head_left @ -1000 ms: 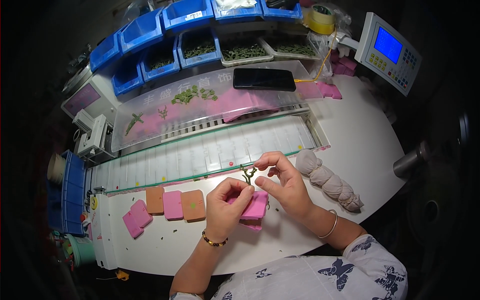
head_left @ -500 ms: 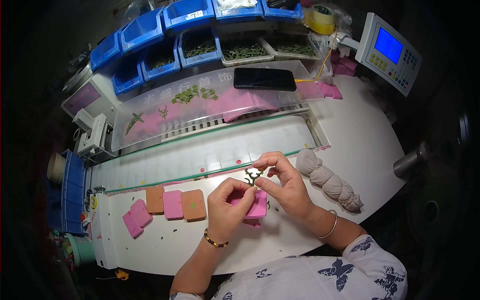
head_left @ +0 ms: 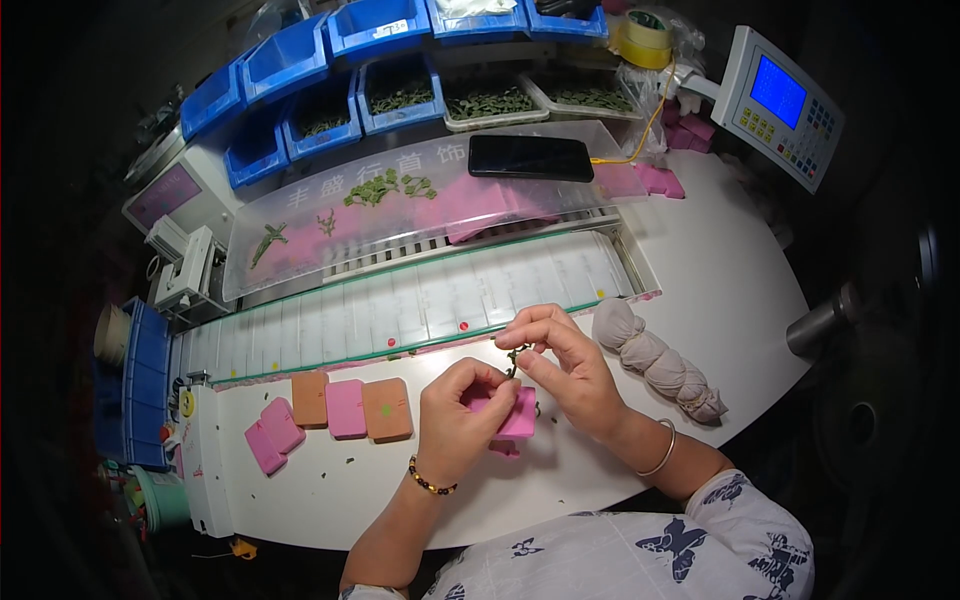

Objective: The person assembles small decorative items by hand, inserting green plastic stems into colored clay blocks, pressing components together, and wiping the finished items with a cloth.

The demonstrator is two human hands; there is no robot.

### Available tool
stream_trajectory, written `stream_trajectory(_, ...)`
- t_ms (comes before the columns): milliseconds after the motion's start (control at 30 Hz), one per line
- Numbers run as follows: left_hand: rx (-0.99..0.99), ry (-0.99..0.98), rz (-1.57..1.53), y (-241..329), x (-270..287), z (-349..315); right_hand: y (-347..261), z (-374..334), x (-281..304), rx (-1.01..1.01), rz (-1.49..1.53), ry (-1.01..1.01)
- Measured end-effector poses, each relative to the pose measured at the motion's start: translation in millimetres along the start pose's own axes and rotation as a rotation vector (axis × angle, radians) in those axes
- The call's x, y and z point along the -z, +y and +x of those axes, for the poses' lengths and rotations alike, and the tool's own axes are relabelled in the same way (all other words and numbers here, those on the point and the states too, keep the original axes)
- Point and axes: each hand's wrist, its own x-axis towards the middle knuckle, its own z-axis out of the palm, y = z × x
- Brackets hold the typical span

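Left hand (head_left: 462, 418) was curled around a pink pad (head_left: 517, 412), gripping it just above the white table (head_left: 720, 270). Right hand (head_left: 562, 362) was pinched narrow on a tiny green sprig piece (head_left: 514, 355), held right over the top edge of that pink pad, basically touching the left fingers. Couldn't really make out the sprig's shape, too small.

Left of the hands, lined up on the table: an orange pad (head_left: 309, 397), another pink one (head_left: 346, 407), then an orange pad with a green dot (head_left: 386, 408), plus two loose pink pads (head_left: 272, 433) further left. Knotted grey cloth bundle (head_left: 657, 362) sat just right of the right hand. Behind the hands ran a white slatted conveyor (head_left: 400, 310), then a clear cover (head_left: 420, 195) with a black phone (head_left: 530, 157) lying on it. Blue bins (head_left: 330, 75) of green bits at the back.
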Motion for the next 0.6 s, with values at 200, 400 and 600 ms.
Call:
stream_trajectory(200, 0.075, -0.007, -0.086, -1.8, 2.1, -0.1, 0.9, -0.3, 1.6, -0.008, -0.01, 0.027)
stream_trajectory(400, 0.116, 0.003, -0.193, -0.7, 2.9, 0.7, 6.6, 1.5, -0.6, -0.042, 0.112, 0.115)
stream_trajectory(600, 0.048, 0.099, -0.182, -0.4, 2.3, 1.5, 4.2, 2.5, -0.2, -0.132, 0.25, 0.111)
